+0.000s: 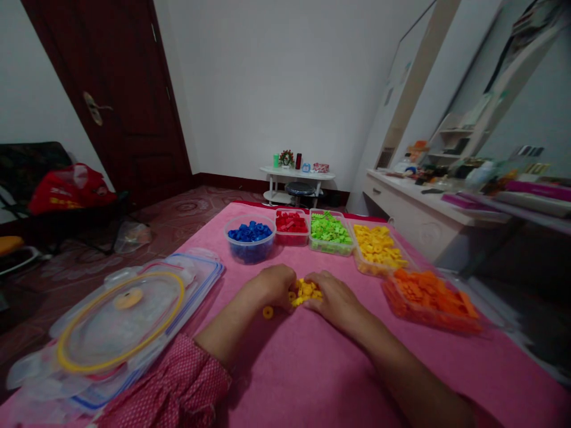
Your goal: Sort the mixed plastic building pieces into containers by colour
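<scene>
A small heap of yellow plastic pieces (307, 291) sits on the pink tablecloth between my two hands. My left hand (277, 285) curls around the heap's left side, its fingers partly hidden. From the right, my right hand (333, 299) presses against the same pieces with bent fingers. One loose yellow ring-shaped piece (267, 312) is just below my left hand, apart from the heap. Beyond my hands stand a round tub of blue pieces (250, 232) and boxes of red pieces (291, 222), green pieces (330, 228) and yellow pieces (379, 245). Orange pieces (435, 294) fill a box at right.
Clear lids (127, 309), one with a yellow ring seal, lie stacked on the table's left side. A white dresser (410, 199) stands to the right. Against the far wall is a low white table (297, 173) with a dark stool. A red bag (71, 189) rests at left.
</scene>
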A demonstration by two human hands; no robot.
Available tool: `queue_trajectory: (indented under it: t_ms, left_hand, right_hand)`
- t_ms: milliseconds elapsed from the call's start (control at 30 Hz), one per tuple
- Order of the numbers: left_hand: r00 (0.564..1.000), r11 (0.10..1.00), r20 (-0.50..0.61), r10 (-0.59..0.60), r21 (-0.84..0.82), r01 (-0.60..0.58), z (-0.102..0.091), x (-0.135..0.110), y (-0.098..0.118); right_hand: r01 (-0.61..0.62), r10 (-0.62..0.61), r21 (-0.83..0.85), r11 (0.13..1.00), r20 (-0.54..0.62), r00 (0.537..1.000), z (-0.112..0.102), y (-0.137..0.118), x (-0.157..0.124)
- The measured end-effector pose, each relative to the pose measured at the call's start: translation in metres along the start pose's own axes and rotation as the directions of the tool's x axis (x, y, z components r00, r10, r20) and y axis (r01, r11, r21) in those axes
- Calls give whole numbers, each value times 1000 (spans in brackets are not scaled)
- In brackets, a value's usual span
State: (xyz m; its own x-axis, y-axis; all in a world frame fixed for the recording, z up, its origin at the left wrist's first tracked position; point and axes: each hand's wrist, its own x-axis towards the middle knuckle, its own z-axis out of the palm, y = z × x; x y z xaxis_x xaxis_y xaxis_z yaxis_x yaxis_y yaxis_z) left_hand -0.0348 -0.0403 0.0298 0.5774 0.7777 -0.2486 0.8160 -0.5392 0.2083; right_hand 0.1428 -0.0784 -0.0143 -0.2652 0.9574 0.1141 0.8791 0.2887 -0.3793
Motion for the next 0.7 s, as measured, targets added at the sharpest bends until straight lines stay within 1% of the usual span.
queue_trajectory:
  t_ms: [67, 167, 233, 267, 333, 400, 500, 600, 667, 700]
  left_hand:
    - [992, 999, -123, -7, -41, 2, 9, 7, 5]
    - [958, 994, -285, -42, -113, 10, 21, 17, 5]
    - [935, 990, -351, -38, -139, -12, 26, 21, 1]
    - [931, 988, -363, -28, -151, -29, 27, 23, -1]
    - [934, 983, -356, -11, -173, -55, 28, 23, -5]
    - [945, 977, -326, 2, -202, -71, 27, 22, -10]
    - [967, 966, -253, 25, -244, -89, 24, 20, -16]
    - [984, 962, -178, 22, -265, -69, 22, 20, -19]
    - [986, 960, -163, 21, -272, -65, 21, 20, -20]
    - [985, 958, -173, 26, -277, -74, 21, 19, -21]
  right_hand:
    - [2, 0, 39, 999, -59, 998, 2, 13, 8]
    - [2, 5, 70, 998, -107, 994, 1, 29, 15]
    - [11, 1, 87, 996, -135, 991, -1, 33, 16]
    - [10, 2, 90, 996, -142, 990, -2, 33, 16]
    - [-5, 18, 85, 996, -148, 989, -5, 32, 14]
    - [-23, 32, 65, 998, -148, 988, -8, 30, 13]
    - [-38, 40, 16, 999, -126, 991, -14, 27, 10]
    - [-70, 62, -63, 996, -116, 991, -16, 24, 8]
    - [-74, 58, -119, 990, -136, 989, -16, 20, 6]
    - [-62, 40, -148, 987, -144, 989, -15, 17, 4]
